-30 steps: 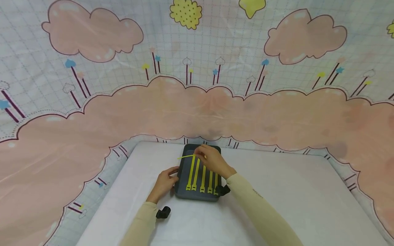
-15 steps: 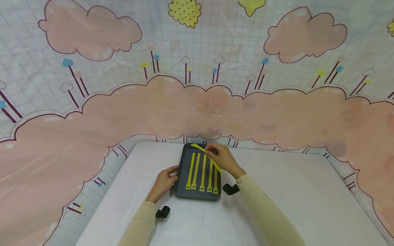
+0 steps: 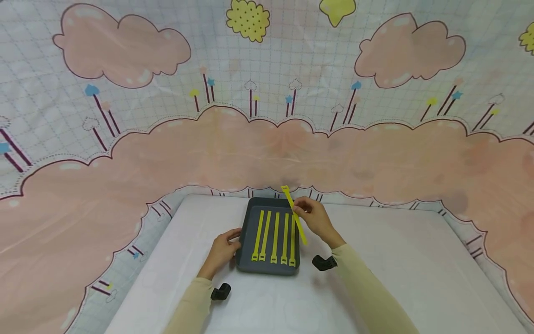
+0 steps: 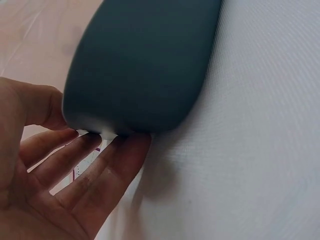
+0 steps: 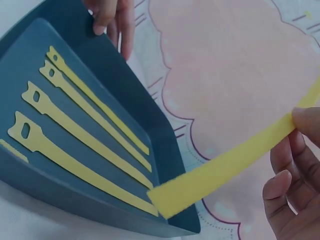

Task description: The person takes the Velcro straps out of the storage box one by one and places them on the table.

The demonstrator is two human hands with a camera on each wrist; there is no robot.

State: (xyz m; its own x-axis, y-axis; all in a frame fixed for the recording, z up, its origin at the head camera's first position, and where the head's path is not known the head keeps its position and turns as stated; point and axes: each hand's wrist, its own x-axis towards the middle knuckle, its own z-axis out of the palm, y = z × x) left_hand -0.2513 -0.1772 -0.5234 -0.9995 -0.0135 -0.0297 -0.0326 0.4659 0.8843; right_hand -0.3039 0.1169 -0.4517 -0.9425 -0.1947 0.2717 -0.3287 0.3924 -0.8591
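Observation:
A dark grey tray (image 3: pixel 246 227) lies on the white table and holds several yellow straps (image 3: pixel 275 236) side by side. My right hand (image 3: pixel 314 216) pinches one more yellow strap (image 3: pixel 294 213) and holds it tilted above the tray's right edge; in the right wrist view this lifted strap (image 5: pixel 225 170) hangs past the tray's rim (image 5: pixel 130 105). My left hand (image 3: pixel 223 248) rests against the tray's left side, and in the left wrist view its fingers (image 4: pixel 85 165) touch the tray's wall (image 4: pixel 140 65).
The table (image 3: pixel 388 260) is covered in white and has bare room on both sides of the tray. A cloth with pink clouds (image 3: pixel 267 139) hangs behind it. Black wrist mounts (image 3: pixel 220 291) sit on both sleeves.
My right hand has lifted one yellow strap off the tray and swung it from the tray's far left to above its right edge. The left hand has stayed at the tray's side.

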